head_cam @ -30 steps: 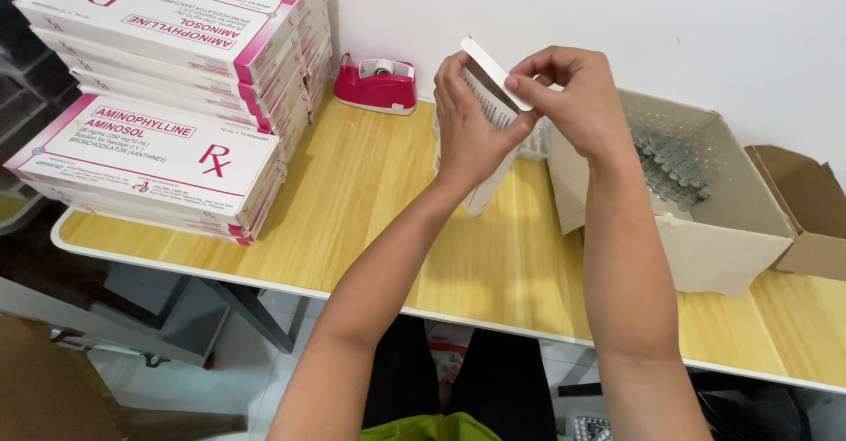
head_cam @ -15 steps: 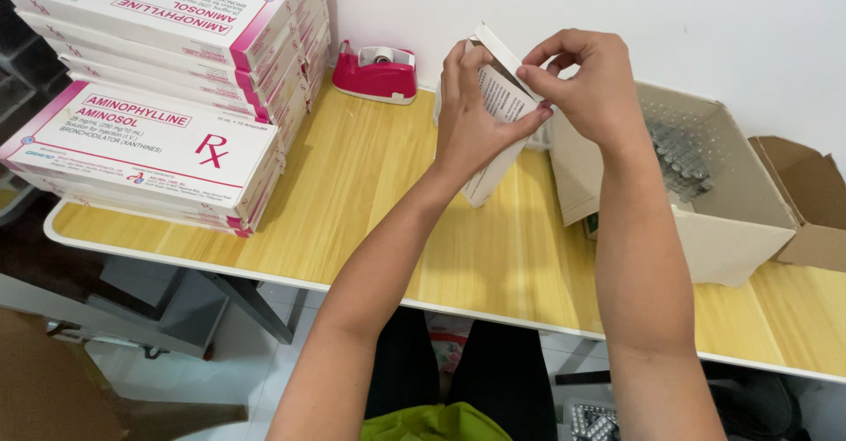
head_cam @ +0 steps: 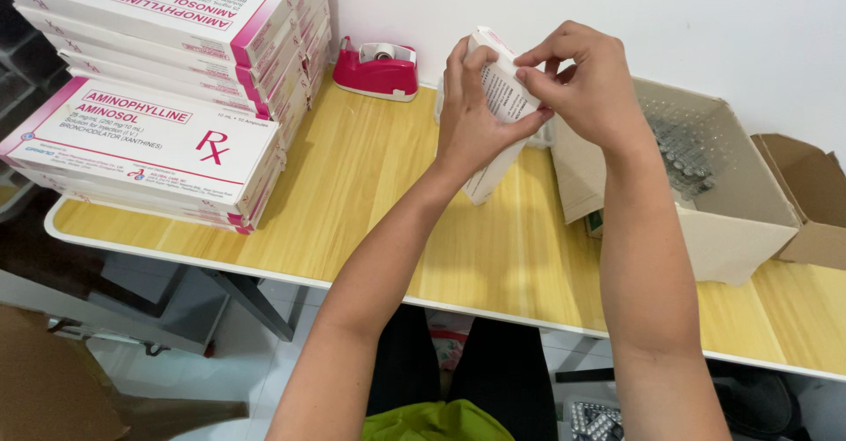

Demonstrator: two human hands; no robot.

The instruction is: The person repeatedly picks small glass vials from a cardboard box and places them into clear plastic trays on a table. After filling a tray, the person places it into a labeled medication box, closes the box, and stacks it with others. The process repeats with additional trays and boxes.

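Over the wooden table, fingertips: right hand [head_cam: 589, 80] is pinching the top flap of a small white carton [head_cam: 499, 115] between thumb and forefinger, the other fingers loosely curled.
Left hand: left hand [head_cam: 473, 119] is wrapped around the carton's body, thumb along the near side, fingers up the far face, gripping it firmly and upright, a bit tilted.
Where the carton is: held in the air above the table [head_cam: 370, 212], just left of the open cardboard box [head_cam: 723, 229], not touching either as far as I can tell.
How far along: looks like the top end is mid-fold, flap not flat yet, so I'd guess the carton isn't finished. Can't see whether anything is inside it.
Box next door: plenty of small vials [head_cam: 683, 155] standing in it, so lots left in there, I reckon.
Done pile: stacks of white-and-pink cartons [head_cam: 167, 97] well to the left of the box; pink tape dispenser [head_cam: 379, 69] by the wall between the two.
Versus a moment back: same grip on both hands, carton barely moved; the right fingers have crept a little further over the flap, and the view has shifted slightly.
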